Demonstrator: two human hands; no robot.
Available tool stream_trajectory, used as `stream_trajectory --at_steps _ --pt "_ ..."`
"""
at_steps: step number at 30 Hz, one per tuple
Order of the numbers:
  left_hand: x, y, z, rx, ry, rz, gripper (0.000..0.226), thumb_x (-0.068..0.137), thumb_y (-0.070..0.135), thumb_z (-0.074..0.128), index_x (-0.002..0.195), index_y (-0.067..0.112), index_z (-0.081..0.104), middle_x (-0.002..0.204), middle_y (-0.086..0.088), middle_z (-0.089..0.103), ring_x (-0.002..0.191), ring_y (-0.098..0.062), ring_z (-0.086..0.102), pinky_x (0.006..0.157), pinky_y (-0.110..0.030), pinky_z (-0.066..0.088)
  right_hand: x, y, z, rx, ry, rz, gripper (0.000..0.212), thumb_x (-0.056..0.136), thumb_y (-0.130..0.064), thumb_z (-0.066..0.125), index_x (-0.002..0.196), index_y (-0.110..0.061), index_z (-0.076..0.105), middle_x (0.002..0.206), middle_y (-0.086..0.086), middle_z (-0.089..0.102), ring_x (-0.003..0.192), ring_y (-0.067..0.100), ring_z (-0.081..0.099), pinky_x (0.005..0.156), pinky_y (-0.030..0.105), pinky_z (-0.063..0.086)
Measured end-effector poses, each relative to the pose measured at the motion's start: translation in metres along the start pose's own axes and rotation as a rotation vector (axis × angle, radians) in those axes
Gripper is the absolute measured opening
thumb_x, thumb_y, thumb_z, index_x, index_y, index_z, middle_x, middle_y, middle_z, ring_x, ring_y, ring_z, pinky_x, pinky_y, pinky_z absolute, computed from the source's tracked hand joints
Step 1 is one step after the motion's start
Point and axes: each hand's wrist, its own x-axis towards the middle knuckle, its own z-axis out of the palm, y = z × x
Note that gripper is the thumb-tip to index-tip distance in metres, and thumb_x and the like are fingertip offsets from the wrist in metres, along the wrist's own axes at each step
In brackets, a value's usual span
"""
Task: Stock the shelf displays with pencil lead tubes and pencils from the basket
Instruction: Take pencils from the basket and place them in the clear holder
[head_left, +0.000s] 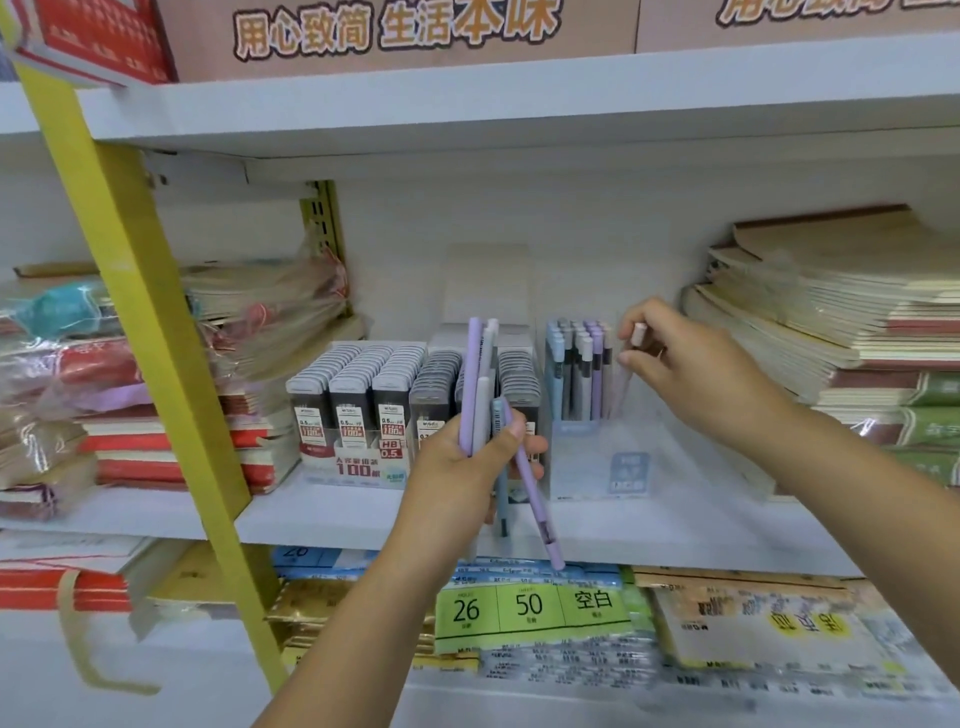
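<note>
My left hand (467, 467) grips a bunch of pastel pencils (480, 384), lilac, grey and blue, held upright in front of the shelf; one lilac pencil (535, 509) slants down out of the bunch. My right hand (685, 364) pinches a single pale pink pencil (626, 374) by its top, its lower end inside the clear pencil display box (597, 457), which holds several upright pencils (576, 364). Left of that box stands a display of pencil lead tubes (363, 389) in rows. No basket is in view.
A yellow slanted post (156, 338) crosses the left side. Wrapped notebooks (130, 415) are stacked on the left of the white shelf (363, 514), and notebook piles (841, 322) on the right. Paper pads with green labels (530, 608) lie on the shelf below.
</note>
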Motion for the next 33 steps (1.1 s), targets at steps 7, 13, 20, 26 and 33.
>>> stream_trajectory --at_steps 7,13,20,26,33 --pt "0.0 0.001 0.002 -0.027 -0.013 -0.001 0.013 0.099 0.027 0.06 0.107 0.02 0.066 0.09 0.004 0.08 0.07 -0.006 0.072 0.042 -0.019 0.043 0.008 0.006 0.006 -0.108 -0.006 0.027 0.027 0.089 -0.024 0.067 0.11 -0.021 0.049 0.085 -0.004 0.057 0.071 0.009 0.051 0.06 0.016 0.037" --pt "-0.001 -0.002 -0.002 -0.042 -0.001 -0.001 0.014 0.099 0.029 0.06 0.107 0.019 0.066 0.09 0.002 0.08 0.073 -0.008 0.073 0.042 -0.019 0.044 0.004 0.014 0.02 -0.129 0.05 0.076 0.035 0.085 -0.032 0.071 0.097 -0.033 0.038 0.085 -0.004 0.058 0.074 0.012 0.053 0.054 0.023 0.037" --pt "-0.003 -0.003 -0.002 -0.072 0.026 -0.013 0.013 0.098 0.032 0.062 0.101 0.021 0.069 0.088 0.0 0.08 0.065 -0.006 0.07 0.042 -0.018 0.043 0.002 0.007 0.015 -0.206 0.087 0.06 0.034 0.087 -0.03 0.069 0.119 -0.019 0.064 0.1 -0.002 0.048 0.106 0.02 0.043 0.08 0.028 0.036" --pt "-0.005 0.001 0.003 -0.24 0.037 -0.026 0.025 0.097 0.031 0.063 0.112 0.011 0.065 0.094 -0.004 0.08 0.083 -0.015 0.077 0.041 -0.018 0.043 -0.071 -0.035 0.013 0.298 0.083 0.151 0.015 0.091 -0.042 0.047 0.102 -0.045 0.057 0.085 -0.018 0.064 0.075 -0.001 0.06 0.061 0.019 0.051" --pt "-0.013 -0.003 0.009 -0.278 0.036 -0.012 0.024 0.097 0.031 0.062 0.113 0.013 0.066 0.098 -0.006 0.079 0.089 -0.02 0.073 0.04 -0.018 0.039 -0.12 -0.061 0.041 0.69 -0.167 0.367 0.024 0.083 -0.025 0.074 0.095 -0.043 0.063 0.086 -0.007 0.074 0.079 0.011 0.069 0.073 0.029 0.054"
